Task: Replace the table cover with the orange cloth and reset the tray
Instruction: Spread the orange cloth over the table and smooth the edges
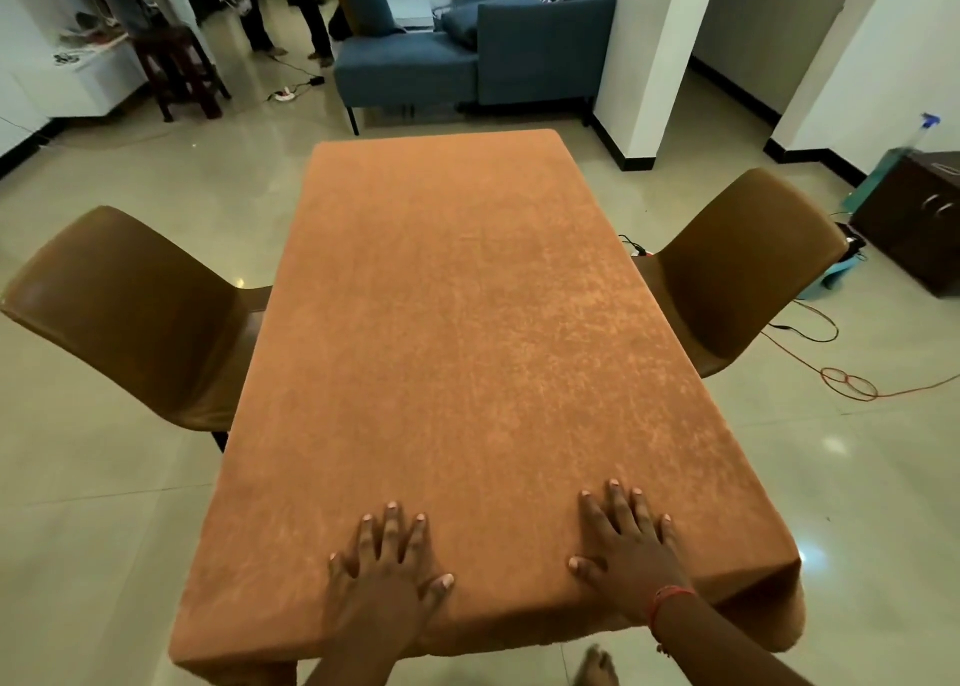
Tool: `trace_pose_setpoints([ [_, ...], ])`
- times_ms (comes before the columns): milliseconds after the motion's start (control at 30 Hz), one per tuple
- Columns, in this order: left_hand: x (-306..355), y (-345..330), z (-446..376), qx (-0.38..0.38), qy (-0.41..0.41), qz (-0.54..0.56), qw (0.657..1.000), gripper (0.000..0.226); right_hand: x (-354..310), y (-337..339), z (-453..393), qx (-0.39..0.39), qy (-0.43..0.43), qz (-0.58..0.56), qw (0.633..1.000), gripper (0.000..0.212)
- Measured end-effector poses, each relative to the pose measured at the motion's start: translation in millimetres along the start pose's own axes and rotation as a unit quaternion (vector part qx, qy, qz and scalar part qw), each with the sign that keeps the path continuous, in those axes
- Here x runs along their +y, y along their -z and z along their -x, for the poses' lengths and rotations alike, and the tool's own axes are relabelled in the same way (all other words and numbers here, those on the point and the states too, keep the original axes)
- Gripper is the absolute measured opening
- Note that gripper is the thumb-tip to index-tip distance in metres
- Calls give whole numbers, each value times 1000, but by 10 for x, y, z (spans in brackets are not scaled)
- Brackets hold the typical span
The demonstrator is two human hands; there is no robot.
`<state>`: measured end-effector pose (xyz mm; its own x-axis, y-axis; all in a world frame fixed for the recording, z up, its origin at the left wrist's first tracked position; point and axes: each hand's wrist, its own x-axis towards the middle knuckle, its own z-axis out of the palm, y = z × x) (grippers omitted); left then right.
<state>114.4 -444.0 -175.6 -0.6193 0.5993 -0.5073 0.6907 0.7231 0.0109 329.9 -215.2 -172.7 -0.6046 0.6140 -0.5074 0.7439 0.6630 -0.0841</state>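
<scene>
Orange cloth spread flat over counter, draped past near edge | left hand and right hand laid flat, fingers splayed, nothing gripped, judged smoothing | tray not seen | brown chairs tucked at sides

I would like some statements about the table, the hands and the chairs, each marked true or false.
1. The orange cloth covers the whole tabletop. True.
2. The left hand grips a tray. False: it lies flat on the cloth; no tray is visible.
3. The right hand presses flat on the cloth. True.
4. Both brown moulded chairs stand on one side. False: one on each side.
</scene>
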Motion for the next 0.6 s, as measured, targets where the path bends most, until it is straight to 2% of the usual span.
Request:
trace_pose_setpoints([
  [300,111,34,139,-45,21,-9,999,87,37,-47,92,-14,5,-1,1000,87],
  [433,154,111,134,-45,24,-2,999,88,45,56,85,-7,11,-23,1000,78],
  [600,351,230,104,27,-29,-3,999,79,159,315,28,30,38,-26,998,69],
])
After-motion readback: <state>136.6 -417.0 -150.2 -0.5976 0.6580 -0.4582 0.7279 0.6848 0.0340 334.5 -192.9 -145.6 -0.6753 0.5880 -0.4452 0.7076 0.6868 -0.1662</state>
